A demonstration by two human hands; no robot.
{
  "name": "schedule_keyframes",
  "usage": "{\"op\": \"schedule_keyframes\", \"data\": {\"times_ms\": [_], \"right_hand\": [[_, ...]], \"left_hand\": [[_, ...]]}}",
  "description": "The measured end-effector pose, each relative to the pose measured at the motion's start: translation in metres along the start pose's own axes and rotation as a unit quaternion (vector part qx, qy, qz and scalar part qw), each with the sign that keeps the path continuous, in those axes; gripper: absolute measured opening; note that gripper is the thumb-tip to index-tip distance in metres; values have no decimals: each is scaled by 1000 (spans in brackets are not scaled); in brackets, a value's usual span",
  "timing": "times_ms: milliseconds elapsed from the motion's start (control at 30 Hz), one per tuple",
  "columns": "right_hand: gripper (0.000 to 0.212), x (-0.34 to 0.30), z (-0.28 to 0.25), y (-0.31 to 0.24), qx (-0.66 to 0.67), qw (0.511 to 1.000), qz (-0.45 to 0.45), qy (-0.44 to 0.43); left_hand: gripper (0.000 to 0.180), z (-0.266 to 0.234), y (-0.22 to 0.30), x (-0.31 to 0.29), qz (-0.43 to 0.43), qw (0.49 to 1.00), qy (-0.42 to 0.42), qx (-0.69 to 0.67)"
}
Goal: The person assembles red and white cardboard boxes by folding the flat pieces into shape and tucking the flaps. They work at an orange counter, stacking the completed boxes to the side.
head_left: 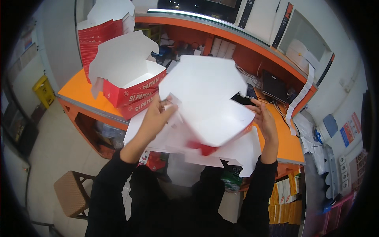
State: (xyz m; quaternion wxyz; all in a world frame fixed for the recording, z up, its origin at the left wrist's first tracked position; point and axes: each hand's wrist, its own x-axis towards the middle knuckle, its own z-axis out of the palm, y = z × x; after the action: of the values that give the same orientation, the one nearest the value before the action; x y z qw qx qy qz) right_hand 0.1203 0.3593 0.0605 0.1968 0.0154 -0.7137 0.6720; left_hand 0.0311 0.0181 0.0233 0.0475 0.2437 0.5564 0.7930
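An open cardboard food box (221, 118), white inside and red outside, is between my hands above the near edge of the counter. Its lid stands raised at the far side, and its red front is blurred. My left hand (158, 116) pinches the box at its left corner flap. My right hand (263, 118) has its fingers curled on the right corner. Below the box lie flat white cardboard blanks (152, 134), some overhanging the counter edge. To the left, an open red-and-white box (132, 75) is nested on another like it.
A tall stack of red boxes (102, 41) stands at the far left of the orange counter (79, 89). A black device (274, 86) with cables and a paper strip (303, 93) are on the right. A brown stool (71, 193) stands lower left, and a shelf of yellow packages (286, 201) lower right.
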Motion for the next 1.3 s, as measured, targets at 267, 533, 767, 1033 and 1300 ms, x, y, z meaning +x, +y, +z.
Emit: {"op": "schedule_keyframes", "data": {"times_ms": [267, 533, 767, 1033, 1300], "right_hand": [[47, -47, 115, -65, -469, 821, -28, -325], [26, -36, 116, -29, -552, 698, 31, -455], [18, -50, 103, -11, -392, 882, 131, -228], [20, -52, 104, 19, -355, 916, 14, -189], [24, -58, 79, -9, -238, 957, -81, -144]], "left_hand": [[54, 4, 51, -65, 311, 869, 27, 384], [15, 31, 37, -42, 298, 601, -300, 679], [8, 35, 16, -13, 179, 694, -265, 646], [7, 66, 4, -26, 280, 689, -228, 628], [6, 74, -8, -24, 312, 663, -199, 651]]}}
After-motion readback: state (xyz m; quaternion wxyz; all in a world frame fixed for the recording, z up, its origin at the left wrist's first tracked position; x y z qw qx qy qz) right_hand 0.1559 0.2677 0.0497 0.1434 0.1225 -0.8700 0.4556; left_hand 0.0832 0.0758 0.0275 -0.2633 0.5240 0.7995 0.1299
